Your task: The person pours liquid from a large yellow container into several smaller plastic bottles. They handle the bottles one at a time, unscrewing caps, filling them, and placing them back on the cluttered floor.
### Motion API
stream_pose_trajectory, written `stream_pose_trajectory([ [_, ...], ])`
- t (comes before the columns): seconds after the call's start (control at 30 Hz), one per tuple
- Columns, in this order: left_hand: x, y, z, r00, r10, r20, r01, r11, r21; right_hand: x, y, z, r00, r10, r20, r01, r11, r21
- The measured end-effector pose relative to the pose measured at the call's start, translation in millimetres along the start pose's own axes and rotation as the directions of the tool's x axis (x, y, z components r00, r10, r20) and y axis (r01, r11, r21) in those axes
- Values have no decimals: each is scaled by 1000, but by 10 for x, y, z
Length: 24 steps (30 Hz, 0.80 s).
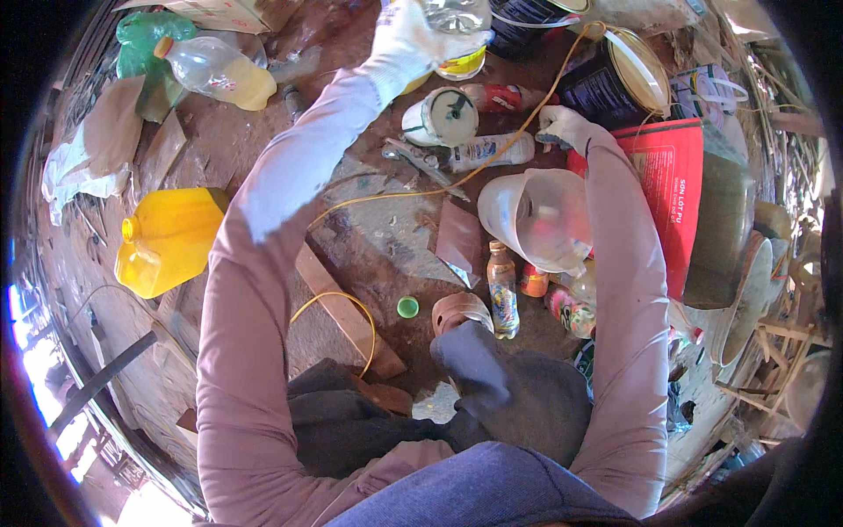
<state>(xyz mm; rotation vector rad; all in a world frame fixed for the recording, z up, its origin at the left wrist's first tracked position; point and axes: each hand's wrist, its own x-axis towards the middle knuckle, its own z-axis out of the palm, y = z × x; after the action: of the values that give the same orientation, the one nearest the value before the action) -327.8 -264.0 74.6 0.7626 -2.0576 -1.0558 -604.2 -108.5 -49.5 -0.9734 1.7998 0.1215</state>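
At the far edge my left hand (pixel 406 42), in a white glove, is closed around a clear plastic container (pixel 457 14), its thumb stretched to the right. A yellow-labelled tub (pixel 463 66) sits just beneath that hand. My right hand (pixel 566 130), gloved too, has its fingers curled beside a dark paint bucket (pixel 606 88); what they hold, if anything, is hidden. A white bottle (pixel 493 152) lies left of it, with a lidded white paint tub (pixel 442 117) and a red bottle (pixel 496 97) farther left. Below my right hand lies a translucent plastic tub (pixel 537 218).
A yellow jug (pixel 169 239) and a clear bottle (pixel 219 72) lie on the left. A yellow cord (pixel 413 195) crosses the floor. A small drink bottle (pixel 502 290) stands near my shoe (pixel 462 309). A red panel (pixel 672 193) is on the right.
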Motion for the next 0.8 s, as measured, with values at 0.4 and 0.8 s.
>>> stream_pose_trajectory([
  [0.4,453,-816,752,933,-94,348,127,989,-75,-342,250,73,920,-391,-22,386,916,-112],
  [0.8,-91,-380,-88,961,41,272,-177,849,498,-1193,-959,-212,611,-548,-571,279,824,-492],
])
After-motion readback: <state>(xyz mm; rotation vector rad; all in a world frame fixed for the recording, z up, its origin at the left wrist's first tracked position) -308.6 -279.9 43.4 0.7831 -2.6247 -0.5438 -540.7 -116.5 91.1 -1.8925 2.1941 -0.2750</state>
